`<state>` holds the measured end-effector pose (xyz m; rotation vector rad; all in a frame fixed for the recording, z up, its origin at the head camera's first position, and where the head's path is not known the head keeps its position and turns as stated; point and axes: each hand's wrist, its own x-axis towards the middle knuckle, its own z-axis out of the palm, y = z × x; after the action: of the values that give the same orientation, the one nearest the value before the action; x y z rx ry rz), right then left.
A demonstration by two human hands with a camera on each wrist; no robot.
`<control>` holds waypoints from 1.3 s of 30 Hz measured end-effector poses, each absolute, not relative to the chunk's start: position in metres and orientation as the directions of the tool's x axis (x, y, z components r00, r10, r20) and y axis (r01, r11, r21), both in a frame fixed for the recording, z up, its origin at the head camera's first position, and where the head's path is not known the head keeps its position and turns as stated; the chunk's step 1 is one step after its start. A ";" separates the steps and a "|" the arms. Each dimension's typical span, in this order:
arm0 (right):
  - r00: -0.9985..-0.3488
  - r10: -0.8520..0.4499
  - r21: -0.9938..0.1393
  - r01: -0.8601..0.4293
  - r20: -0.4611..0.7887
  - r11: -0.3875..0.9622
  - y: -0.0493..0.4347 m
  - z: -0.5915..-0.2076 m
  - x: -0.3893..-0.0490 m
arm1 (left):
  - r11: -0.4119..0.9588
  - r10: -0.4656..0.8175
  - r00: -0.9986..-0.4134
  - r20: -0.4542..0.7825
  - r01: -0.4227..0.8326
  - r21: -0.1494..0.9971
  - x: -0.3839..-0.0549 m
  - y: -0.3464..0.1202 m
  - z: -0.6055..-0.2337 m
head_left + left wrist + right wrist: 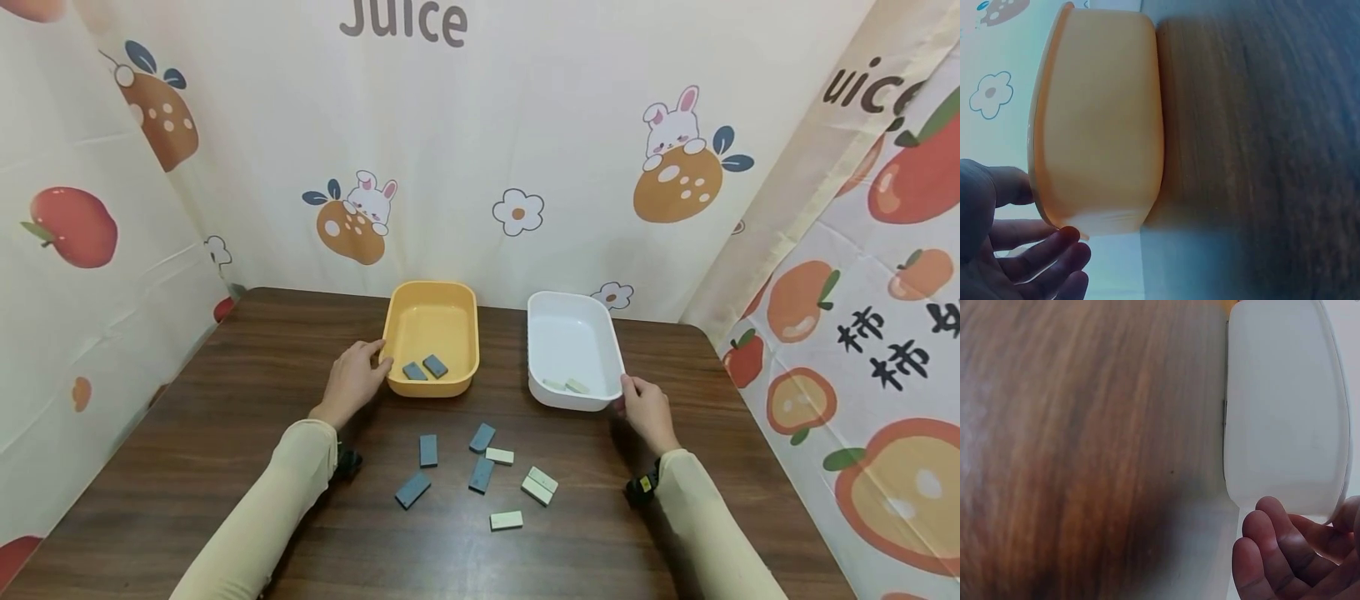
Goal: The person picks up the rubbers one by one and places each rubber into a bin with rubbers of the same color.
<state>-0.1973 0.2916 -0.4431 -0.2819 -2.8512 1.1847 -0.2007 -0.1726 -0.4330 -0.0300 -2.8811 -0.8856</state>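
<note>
1. I see the yellow tray (pixel 431 329) standing on the brown table (pixel 292 350), with the person's left hand (pixel 352 383) at its left side, towards the near corner; thumb and finger pinch its rim, a narrow grip.
2. To the right of the yellow tray, well apart from it, stands the white tray (pixel 573 333); the right hand (pixel 647 410) pinches its rim between thumb and finger, the other fingers bent.
3. Inside the yellow tray, towards its near end, lie two blue-grey blocks (pixel 435 365).
4. Four loose blue-grey blocks (pixel 428 450) lie on the person's side of the yellow tray.
5. Four loose pale green blocks (pixel 506 521) lie nearer the person than the yellow tray and to its right; two more sit in the white tray.
</note>
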 end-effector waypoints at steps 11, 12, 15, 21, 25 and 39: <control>-0.981 0.184 -0.694 0.175 -0.062 0.699 0.295 -0.444 -0.195 | 0.822 -0.044 -0.986 0.163 0.057 0.567 -0.198 -0.172 -0.440; -0.980 0.185 -0.693 0.180 -0.068 0.698 0.295 -0.444 -0.195 | 0.822 -0.046 -0.985 0.165 0.057 0.567 -0.198 -0.172 -0.440; -0.980 0.185 -0.692 0.183 -0.073 0.698 0.296 -0.442 -0.192 | 0.816 -0.053 -0.985 0.166 0.054 0.575 -0.198 -0.171 -0.440; -0.982 0.190 -0.688 0.139 -0.002 0.712 0.296 -0.431 -0.186 | 0.799 -0.072 -0.984 0.163 0.041 0.600 -0.196 -0.171 -0.438; -0.977 0.206 -0.664 0.125 0.045 0.737 0.295 -0.425 -0.182 | 0.792 -0.085 -0.983 0.160 0.030 0.610 -0.196 -0.171 -0.438; -0.998 0.066 -0.684 0.036 0.017 0.729 0.278 -0.419 -0.174 | 0.789 -0.086 -0.983 0.162 0.032 0.614 -0.197 -0.171 -0.442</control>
<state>-0.1739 0.2776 -0.4188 -0.0851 -2.8834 1.1386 -0.1973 -0.1706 -0.4418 0.0429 -2.7975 -0.9653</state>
